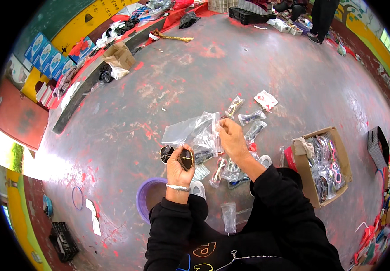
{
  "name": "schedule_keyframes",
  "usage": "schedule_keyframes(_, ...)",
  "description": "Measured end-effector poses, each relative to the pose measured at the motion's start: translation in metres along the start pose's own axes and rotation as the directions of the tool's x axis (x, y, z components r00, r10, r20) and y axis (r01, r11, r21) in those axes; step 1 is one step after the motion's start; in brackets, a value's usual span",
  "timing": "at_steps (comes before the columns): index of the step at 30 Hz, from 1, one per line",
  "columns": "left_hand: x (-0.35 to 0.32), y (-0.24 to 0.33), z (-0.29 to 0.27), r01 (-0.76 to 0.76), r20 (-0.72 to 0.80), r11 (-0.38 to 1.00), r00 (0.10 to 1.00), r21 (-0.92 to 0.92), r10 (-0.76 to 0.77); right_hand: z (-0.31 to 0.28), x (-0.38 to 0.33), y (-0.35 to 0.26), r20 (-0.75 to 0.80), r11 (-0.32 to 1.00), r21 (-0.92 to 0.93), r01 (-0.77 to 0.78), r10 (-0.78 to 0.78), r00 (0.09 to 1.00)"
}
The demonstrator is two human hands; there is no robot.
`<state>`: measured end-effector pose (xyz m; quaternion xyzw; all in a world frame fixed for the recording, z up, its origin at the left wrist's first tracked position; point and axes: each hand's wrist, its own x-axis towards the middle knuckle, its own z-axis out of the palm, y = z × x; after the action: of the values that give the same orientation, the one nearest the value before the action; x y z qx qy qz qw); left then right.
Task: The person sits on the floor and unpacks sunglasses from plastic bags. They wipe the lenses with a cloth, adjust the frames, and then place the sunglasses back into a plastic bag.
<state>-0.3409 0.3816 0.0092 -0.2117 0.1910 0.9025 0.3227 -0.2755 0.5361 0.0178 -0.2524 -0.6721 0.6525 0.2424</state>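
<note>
My left hand is closed around a pair of dark sunglasses with a thin gold-coloured frame; one dark lens sticks out on each side of the fingers. A clear plastic bag hangs from my right hand, which pinches its right edge. The bag spreads leftward, just above the sunglasses. Whether anything lies inside it is hard to tell, since bagged items show through below. On the floor past my right hand lie several bagged glasses, with more bagged pairs by my feet.
A cardboard box full of bagged glasses stands at my right. Beside my left forearm is a purple basin. A flat clear bag lies between my legs. Black crates sit far left; a person stands at the far right.
</note>
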Motion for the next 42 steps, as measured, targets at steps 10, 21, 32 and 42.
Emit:
schedule_keyframes(10,-0.008,0.005,0.008,-0.015,-0.048,0.998,0.999,0.055,0.017,-0.015,0.000,-0.021,0.130,0.969,0.228,-0.097,0.068,0.989)
schedule_keyframes(21,0.010,0.012,-0.010,-0.018,0.026,0.981,1.000,0.192,0.013,-0.039,0.014,-0.023,0.030,0.986,-0.029,0.162,-0.161,0.987)
schedule_keyframes(32,-0.011,-0.011,0.008,-0.054,0.119,0.861,0.993,0.506,-0.008,-0.033,0.003,-0.023,0.091,0.761,-0.570,0.310,-0.317,0.944)
schedule_keyframes(42,-0.016,0.007,0.026,-0.224,0.364,0.544,0.917,0.809,-0.165,-0.032,-0.003,-0.038,0.381,0.922,-0.289,0.256,-0.134,0.915)
